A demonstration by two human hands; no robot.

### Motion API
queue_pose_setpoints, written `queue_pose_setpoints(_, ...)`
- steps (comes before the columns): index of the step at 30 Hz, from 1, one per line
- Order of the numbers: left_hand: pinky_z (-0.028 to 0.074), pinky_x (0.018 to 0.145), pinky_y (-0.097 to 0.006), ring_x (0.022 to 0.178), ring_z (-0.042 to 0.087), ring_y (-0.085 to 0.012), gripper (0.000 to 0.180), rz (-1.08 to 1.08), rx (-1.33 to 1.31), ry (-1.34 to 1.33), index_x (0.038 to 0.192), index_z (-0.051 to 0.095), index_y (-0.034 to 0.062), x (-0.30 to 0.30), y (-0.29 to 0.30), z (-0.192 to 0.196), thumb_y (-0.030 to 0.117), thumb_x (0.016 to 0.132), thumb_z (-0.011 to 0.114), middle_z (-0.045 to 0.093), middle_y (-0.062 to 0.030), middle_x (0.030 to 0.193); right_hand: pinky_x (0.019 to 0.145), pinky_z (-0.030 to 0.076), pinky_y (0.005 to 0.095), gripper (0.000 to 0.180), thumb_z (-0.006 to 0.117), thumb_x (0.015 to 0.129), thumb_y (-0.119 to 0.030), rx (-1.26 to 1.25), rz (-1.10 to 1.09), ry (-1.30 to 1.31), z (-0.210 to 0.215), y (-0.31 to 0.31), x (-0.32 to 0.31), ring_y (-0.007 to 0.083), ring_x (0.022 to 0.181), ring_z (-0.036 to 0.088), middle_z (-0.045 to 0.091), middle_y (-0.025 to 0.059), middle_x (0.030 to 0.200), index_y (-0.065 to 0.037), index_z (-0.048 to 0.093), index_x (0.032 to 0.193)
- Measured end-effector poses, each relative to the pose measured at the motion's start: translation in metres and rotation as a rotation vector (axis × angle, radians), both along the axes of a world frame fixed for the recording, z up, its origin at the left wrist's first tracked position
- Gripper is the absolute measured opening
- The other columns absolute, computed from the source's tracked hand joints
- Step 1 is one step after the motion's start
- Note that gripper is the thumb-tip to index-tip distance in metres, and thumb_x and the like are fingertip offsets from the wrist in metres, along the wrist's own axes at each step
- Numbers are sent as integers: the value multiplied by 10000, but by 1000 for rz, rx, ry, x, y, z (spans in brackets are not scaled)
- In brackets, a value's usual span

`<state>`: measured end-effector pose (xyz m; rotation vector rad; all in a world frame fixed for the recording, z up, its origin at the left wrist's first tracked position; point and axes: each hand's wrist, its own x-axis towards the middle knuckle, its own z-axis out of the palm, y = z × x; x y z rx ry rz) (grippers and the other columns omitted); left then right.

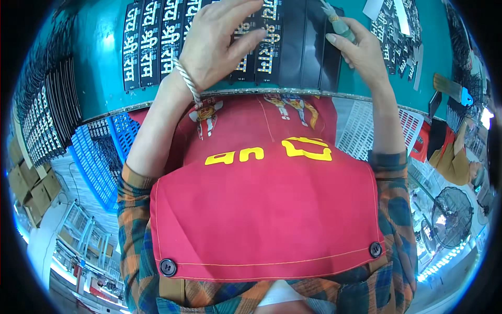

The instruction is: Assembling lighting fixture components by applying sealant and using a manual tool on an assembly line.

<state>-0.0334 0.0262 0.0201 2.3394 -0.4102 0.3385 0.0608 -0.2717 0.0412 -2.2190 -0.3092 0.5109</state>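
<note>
Side by side at the table's far middle lies a row of black panels (137,57) with pale cut-out lettering. The plain black panels (293,57) at the row's right end carry no lettering. My left hand (219,49) is over the lettered panels, its thumb and fingers apart and nothing visible in it; whether it touches them I cannot tell. A twisted cord circles that wrist. In my right hand (361,49), pinched between thumb and fingers, is a small pale green squeeze bottle (340,26), its narrow tip pointing away to the upper left above the plain panels.
The teal table (99,63) also holds stacked black strips (65,94) at left, a pile of lettering pieces (387,36) and a brush (444,86) at right. Below its edge are a blue basket (86,162) and a white basket (355,128). Another person (455,159) is at far right.
</note>
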Motion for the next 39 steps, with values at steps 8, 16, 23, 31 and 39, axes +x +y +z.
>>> queue_pose_setpoints(8,176,1210,-560,1505,338,-305,866,14,426,60,1561,429,172,-12,-23,-10,631,864,661,379,-73,1638,473,415,237,334,780,900,-274,25,-80,101,9,6,2,50,539,535,600,-21,698,-40,664,1110)
queue_pose_setpoints(16,159,1235,-570,1537,280,-331,847,19,414,73,1560,391,70,8,-42,2,533,909,670,311,-151,1658,470,417,256,366,754,932,-307,119,-114,223,10,1,4,62,586,551,617,17,761,-27,592,1103)
queue_pose_setpoints(23,104,1259,-561,1569,203,-339,921,-8,492,136,1595,301,23,16,-44,-10,540,915,646,263,-174,1677,517,464,285,443,761,916,-296,106,-82,292,19,3,14,106,600,581,646,62,832,-28,550,1198)
queue_pose_setpoints(31,77,1266,-555,1585,151,-319,921,-21,506,178,1600,298,29,19,-50,-5,563,924,624,221,-149,1698,825,559,447,516,745,789,-311,-296,-295,-422,15,-54,145,349,922,729,728,232,1032,66,630,1122)
queue_pose_setpoints(39,131,1255,-548,1552,250,-324,877,31,426,109,1569,374,48,19,-46,-13,574,915,630,320,-152,1657,959,532,483,537,774,775,-373,-754,-131,-334,6,-28,219,395,1056,707,737,246,1054,-7,688,1159)
